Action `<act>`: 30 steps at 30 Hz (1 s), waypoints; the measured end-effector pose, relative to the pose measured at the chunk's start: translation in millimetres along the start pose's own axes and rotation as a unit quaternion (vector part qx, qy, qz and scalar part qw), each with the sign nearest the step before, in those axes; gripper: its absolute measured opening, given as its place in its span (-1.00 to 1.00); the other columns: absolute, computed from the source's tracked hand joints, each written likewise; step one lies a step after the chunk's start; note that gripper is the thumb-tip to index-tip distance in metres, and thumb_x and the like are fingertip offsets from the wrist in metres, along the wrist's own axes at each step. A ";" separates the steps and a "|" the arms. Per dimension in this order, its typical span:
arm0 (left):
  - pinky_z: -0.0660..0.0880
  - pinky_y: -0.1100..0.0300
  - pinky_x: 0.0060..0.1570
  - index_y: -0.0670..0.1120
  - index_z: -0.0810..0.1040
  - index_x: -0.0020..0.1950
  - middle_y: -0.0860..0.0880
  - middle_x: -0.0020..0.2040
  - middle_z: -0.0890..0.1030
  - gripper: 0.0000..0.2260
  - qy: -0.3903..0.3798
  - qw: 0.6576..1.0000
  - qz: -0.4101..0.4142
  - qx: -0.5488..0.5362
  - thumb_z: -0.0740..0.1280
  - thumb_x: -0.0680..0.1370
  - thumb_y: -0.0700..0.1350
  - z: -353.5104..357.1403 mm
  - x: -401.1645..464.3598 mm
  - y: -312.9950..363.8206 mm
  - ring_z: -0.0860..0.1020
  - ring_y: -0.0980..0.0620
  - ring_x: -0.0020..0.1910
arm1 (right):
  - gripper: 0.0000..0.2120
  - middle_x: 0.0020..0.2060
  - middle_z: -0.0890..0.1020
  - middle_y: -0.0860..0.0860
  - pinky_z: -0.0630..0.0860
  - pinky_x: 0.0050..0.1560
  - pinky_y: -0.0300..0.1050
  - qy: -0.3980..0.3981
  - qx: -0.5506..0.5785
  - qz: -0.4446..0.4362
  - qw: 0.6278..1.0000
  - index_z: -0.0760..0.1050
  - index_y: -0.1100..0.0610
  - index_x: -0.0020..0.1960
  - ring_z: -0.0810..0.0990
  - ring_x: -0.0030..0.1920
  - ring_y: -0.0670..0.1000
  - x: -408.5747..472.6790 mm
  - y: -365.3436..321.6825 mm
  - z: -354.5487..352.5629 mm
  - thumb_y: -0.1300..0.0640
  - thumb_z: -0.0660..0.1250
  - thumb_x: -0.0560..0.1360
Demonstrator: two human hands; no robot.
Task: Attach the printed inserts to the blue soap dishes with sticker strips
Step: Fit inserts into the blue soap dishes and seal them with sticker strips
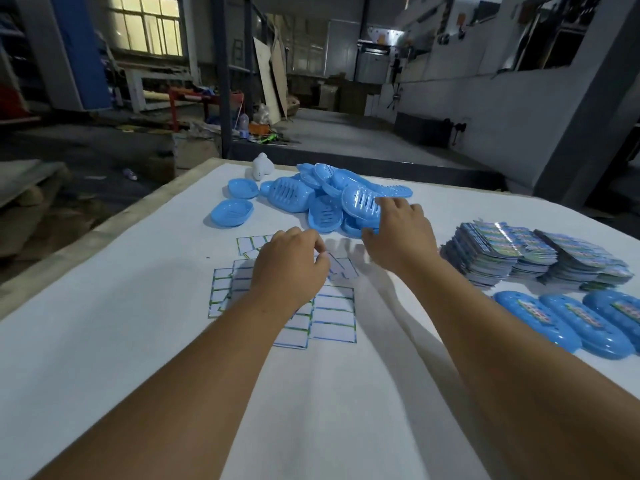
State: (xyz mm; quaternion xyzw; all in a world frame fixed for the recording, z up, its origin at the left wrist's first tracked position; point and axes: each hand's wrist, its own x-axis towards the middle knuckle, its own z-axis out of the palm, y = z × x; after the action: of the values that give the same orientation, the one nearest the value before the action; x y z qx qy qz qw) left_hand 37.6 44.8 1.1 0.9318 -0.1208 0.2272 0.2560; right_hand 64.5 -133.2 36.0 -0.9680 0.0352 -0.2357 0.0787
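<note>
Sticker sheets (333, 315) at table (104, 358) centre, within reach. Left hand (290, 268) fingers curled, pinching at sticker sheet, likely peeling strip. Right hand (398, 226) spread wide, grasping dish from blue pile (311, 199) at far edge. Inserts (533, 254) stacked right; finished dishes (571, 323) right edge.

A single head-worn wide-angle camera looks forward and down from close above the white worktop (104, 341), with the workshop floor (346, 133) stretching beyond.
</note>
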 end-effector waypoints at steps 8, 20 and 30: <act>0.51 0.04 0.02 0.03 0.58 0.08 0.03 -0.02 0.57 -0.86 0.007 0.999 0.011 -0.029 0.29 0.60 0.04 4.1 2.9 -6.5 0.48 0.01 0.03 | -0.07 0.42 0.41 0.11 0.39 0.31 0.14 -0.165 -0.009 0.031 0.986 0.03 -0.05 0.59 0.37 0.40 0.26 87.1 5.0 16.2 -0.18 0.46 0.39; 0.54 -0.01 0.01 0.02 0.58 0.01 0.01 -0.02 0.61 -0.90 0.005 0.996 -0.041 -0.079 0.29 0.58 -0.02 -4.3 5.4 -13.1 0.57 -0.01 0.04 | -0.19 0.35 0.38 0.01 0.44 0.12 -0.06 -0.075 0.113 -0.037 0.990 0.32 -0.08 0.50 0.50 0.23 0.10 44.9 4.0 -15.6 -0.22 0.54 0.34; 0.49 0.12 -0.09 0.01 0.58 -0.02 0.00 -0.03 0.65 -0.76 -0.097 0.983 -0.157 -0.011 0.37 0.52 0.17 -27.8 2.0 -16.8 0.58 -0.05 -0.04 | -0.23 0.08 0.53 -0.26 0.43 0.05 -0.16 -0.295 0.074 -0.051 0.951 0.46 -0.13 0.37 0.56 0.03 -0.14 -52.3 23.4 -45.9 -0.31 0.56 0.23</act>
State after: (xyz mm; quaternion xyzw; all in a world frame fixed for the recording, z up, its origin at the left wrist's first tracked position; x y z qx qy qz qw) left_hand 35.0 73.5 16.3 0.9538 -0.0001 0.0913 0.2861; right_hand -3.9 -157.0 48.7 -0.9864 -0.0568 0.0552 0.1443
